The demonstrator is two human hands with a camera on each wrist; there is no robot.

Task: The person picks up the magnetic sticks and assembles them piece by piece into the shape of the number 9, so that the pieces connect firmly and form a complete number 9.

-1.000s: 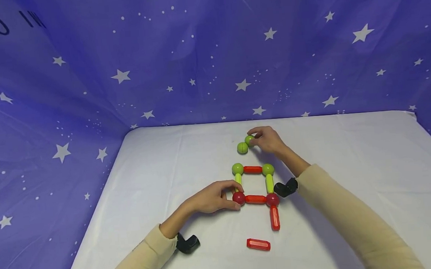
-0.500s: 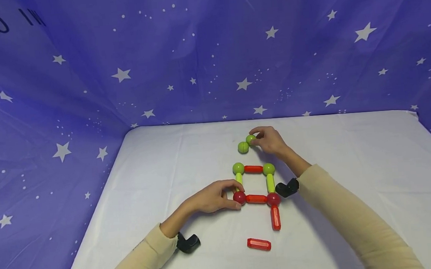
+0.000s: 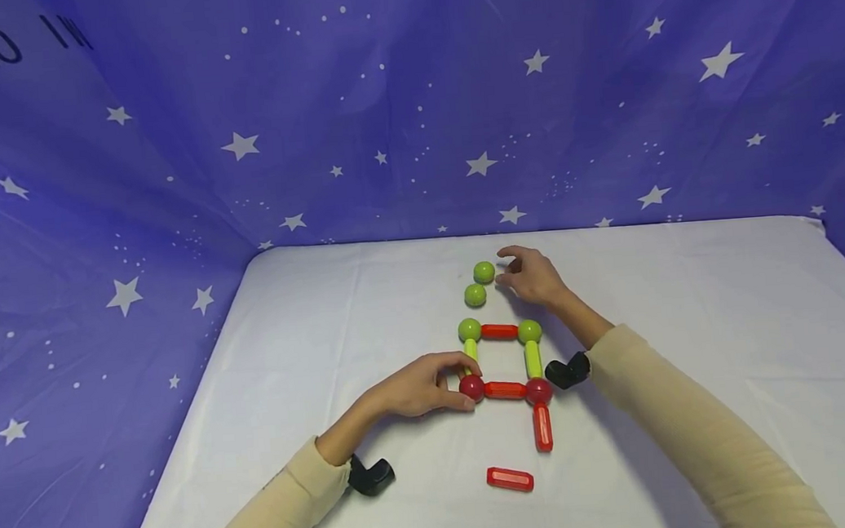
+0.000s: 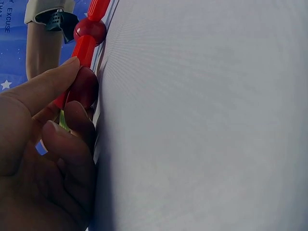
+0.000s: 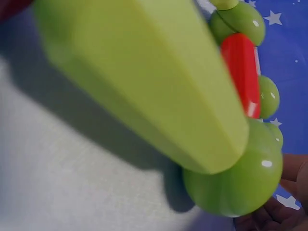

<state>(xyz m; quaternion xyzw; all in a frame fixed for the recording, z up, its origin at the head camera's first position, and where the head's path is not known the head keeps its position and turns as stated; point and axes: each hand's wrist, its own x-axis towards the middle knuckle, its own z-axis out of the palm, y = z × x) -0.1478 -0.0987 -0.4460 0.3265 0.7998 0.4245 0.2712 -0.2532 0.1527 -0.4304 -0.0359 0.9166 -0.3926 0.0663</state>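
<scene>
Red and green rods joined by balls form a square on the table. At its near left corner, my left hand [image 3: 416, 387] holds a red ball [image 3: 471, 387] between thumb and fingers; the left wrist view shows fingertips against this red ball [image 4: 84, 87]. My right hand [image 3: 534, 277] is beyond the square, thumb and fingers spread apart with nothing between them. Just left of its fingertips lies a loose green ball [image 3: 484, 272], with a second green ball [image 3: 475, 295] slightly nearer. In the right wrist view, a green rod [image 5: 139, 82] and a corner green ball [image 5: 240, 178] partly hide my right hand.
From the square's near right red ball [image 3: 538, 391], a red rod [image 3: 543, 427] sticks out toward me. Another red rod [image 3: 509, 479] lies loose near the front of the white table [image 3: 691, 319]. A blue star-patterned cloth [image 3: 413, 134] hangs behind and at the left.
My right hand has let go of the far green ball and moved slightly right. The two loose green balls, touching before, now sit apart. My left hand stays on the red ball.
</scene>
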